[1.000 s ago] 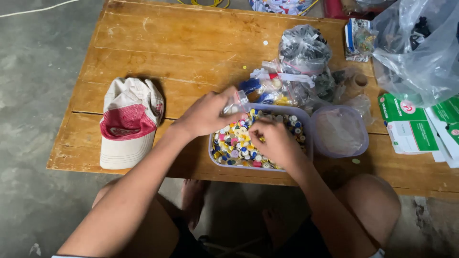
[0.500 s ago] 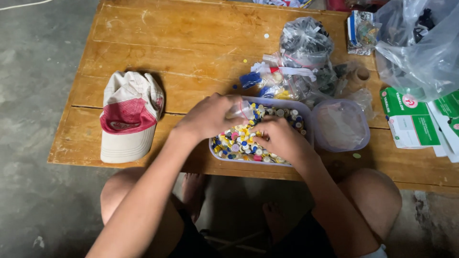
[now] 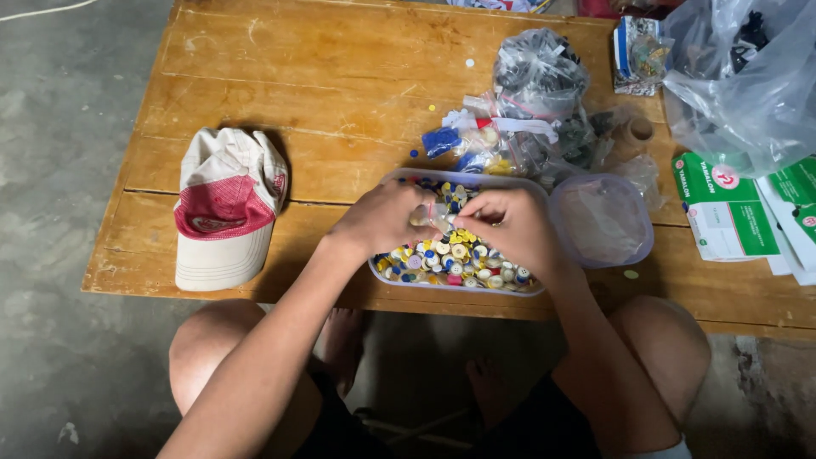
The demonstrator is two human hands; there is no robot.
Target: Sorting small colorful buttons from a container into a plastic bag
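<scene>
**A:** Where are the hands?

**B:** Both are over a clear, shallow plastic tub [image 3: 384, 274] at the near edge of a wooden table [image 3: 280, 76]. The tub is heaped with small round buttons [image 3: 459, 259] in yellow, white, blue and red. The left hand [image 3: 384, 219] and right hand [image 3: 508, 228] meet at the tub's middle, fingertips almost touching.

**A:** Holding anything?

**B:** The fingers of each hand are curled in and pinched close together around something small and pale between them — probably a button, though I cannot tell for sure.

**A:** Which hand is nearer the pile?

**B:** The right hand lies lower, directly on the buttons; the left hangs just above the tub's left half. The tub's long side runs left to right.

**A:** What else is there?

**B:** A red and white cap [image 3: 225, 208] well to the left, the tub's lid [image 3: 602, 219] just to the right, knotted plastic bags [image 3: 535, 81] behind.

**A:** Any change from a second ago?

**B:** The hands have drawn closer together — the left was at the tub's far corner.
</scene>
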